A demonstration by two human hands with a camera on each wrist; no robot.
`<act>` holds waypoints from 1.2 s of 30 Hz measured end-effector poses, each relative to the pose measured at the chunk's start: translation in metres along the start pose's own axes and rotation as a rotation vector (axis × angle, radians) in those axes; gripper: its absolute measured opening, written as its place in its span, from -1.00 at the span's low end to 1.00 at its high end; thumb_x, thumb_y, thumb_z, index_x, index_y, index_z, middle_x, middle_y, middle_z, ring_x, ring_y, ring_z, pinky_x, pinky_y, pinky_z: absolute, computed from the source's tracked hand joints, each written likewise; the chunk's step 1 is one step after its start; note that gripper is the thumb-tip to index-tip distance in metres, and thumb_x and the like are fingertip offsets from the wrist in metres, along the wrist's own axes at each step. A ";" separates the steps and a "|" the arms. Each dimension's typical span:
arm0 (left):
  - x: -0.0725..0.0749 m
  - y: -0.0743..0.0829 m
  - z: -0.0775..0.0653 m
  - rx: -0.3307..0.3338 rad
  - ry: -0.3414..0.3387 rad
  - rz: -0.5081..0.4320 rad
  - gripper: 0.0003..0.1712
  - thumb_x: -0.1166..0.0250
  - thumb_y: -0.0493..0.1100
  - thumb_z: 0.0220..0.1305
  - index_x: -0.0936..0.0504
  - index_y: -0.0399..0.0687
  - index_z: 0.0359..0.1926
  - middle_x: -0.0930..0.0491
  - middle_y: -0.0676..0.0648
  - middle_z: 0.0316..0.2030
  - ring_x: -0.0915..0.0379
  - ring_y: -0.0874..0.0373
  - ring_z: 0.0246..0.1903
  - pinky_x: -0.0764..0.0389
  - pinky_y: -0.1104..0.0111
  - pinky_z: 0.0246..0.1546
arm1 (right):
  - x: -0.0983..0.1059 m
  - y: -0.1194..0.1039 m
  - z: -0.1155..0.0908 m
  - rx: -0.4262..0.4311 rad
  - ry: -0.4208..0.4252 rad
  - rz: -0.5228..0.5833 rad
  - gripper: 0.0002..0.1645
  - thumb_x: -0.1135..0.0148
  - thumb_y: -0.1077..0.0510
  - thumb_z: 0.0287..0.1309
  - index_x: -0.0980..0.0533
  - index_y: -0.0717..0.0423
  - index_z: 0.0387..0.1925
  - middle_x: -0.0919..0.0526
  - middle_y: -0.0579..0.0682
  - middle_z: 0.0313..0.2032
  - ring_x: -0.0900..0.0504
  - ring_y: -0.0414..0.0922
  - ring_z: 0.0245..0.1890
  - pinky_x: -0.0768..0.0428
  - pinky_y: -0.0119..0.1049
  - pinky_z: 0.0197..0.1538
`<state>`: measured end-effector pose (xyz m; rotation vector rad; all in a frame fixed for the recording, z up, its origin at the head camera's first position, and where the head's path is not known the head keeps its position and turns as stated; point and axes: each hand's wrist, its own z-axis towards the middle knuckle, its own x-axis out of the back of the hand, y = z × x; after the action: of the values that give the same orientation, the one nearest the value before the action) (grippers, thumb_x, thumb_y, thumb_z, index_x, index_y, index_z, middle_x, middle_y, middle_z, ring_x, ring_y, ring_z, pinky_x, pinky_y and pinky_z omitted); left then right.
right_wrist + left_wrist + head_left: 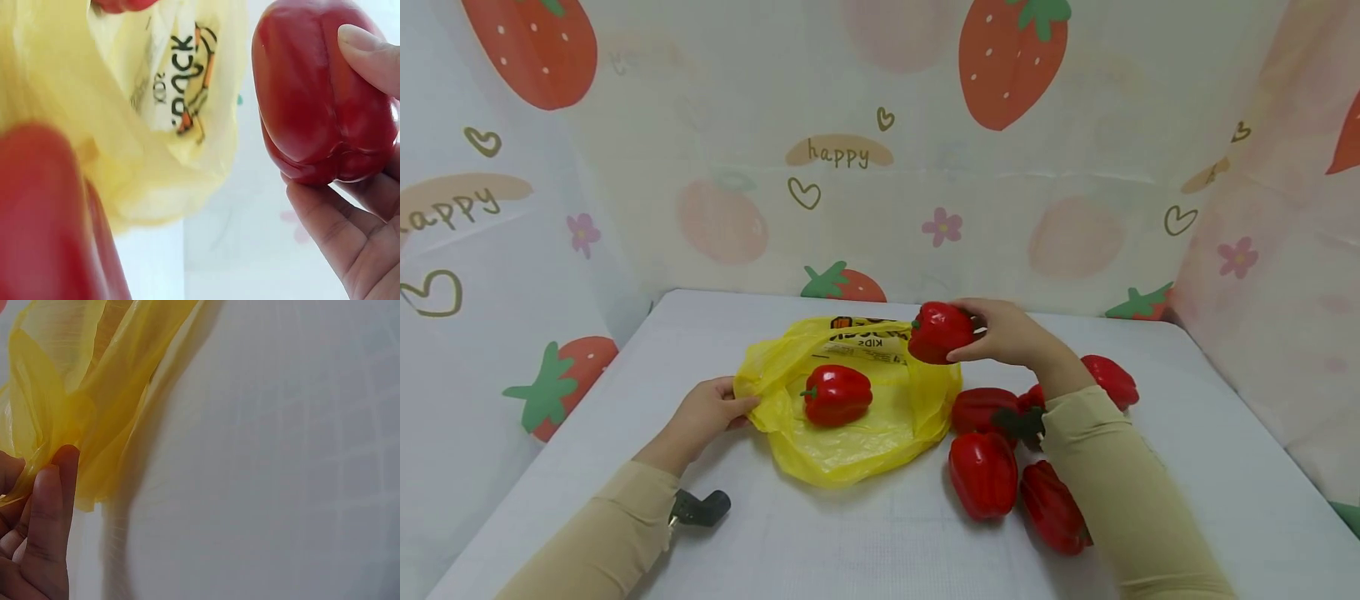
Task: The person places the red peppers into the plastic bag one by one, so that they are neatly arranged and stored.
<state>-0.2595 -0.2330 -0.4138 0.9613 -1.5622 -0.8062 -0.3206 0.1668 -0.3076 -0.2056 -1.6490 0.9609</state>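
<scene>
A yellow plastic bag (857, 454) lies with its mouth spread wide on the table, and one red bell pepper (837, 396) rests inside it. My left hand (709, 410) pinches the bag's left rim between thumb and fingers; the left wrist view shows the bunched yellow film (69, 419) at the fingertips. At the bag's right rear edge my right hand (1007, 333) grips another red bell pepper (942, 333), raised beside the opening. The right wrist view shows thumb and fingers round this held pepper (322, 87).
Several more red bell peppers (983, 475) are grouped right of the bag, partly under the right forearm. One pepper (1111, 381) sits farther back on the right. Dark straps with a black device (702, 508) show at the left wrist. A patterned curtain (925, 167) stands behind the white table (865, 550).
</scene>
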 end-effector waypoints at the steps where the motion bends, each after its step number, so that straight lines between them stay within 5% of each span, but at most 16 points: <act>1: 0.000 0.000 0.000 0.001 0.001 0.000 -0.55 -0.24 -0.09 0.20 -0.47 -0.32 0.01 -0.55 -0.14 -0.21 -0.48 0.18 -0.37 -0.59 0.42 -0.29 | -0.003 -0.001 0.003 0.004 -0.005 -0.009 -0.08 -0.49 -0.05 -0.24 -0.30 -0.02 0.22 -0.49 -0.01 0.04 -0.48 -0.03 -0.01 -0.58 -0.16 -0.08; 18: 0.001 -0.001 0.000 0.011 -0.001 0.010 -0.56 -0.23 -0.08 0.21 -0.48 -0.30 0.00 -0.55 -0.13 -0.21 -0.48 0.14 -0.34 -0.59 0.41 -0.28 | -0.038 -0.011 0.035 -0.027 -0.086 -0.031 -0.15 -0.49 -0.02 -0.25 -0.35 -0.04 0.17 -0.52 -0.07 -0.03 -0.47 -0.07 -0.06 -0.56 -0.20 -0.07; 36: 0.001 -0.003 0.000 0.007 0.008 0.009 -0.57 -0.23 -0.08 0.21 -0.48 -0.29 0.01 -0.55 -0.12 -0.23 -0.47 0.15 -0.35 -0.59 0.41 -0.29 | -0.059 -0.009 0.049 -0.152 -0.176 -0.124 -0.19 -0.48 -0.02 -0.24 -0.39 -0.06 0.14 -0.48 -0.08 0.00 -0.40 -0.07 -0.02 -0.49 -0.14 0.00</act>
<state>-0.2588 -0.2352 -0.4161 0.9610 -1.5628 -0.7900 -0.3416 0.1023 -0.3452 -0.1218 -1.8760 0.7776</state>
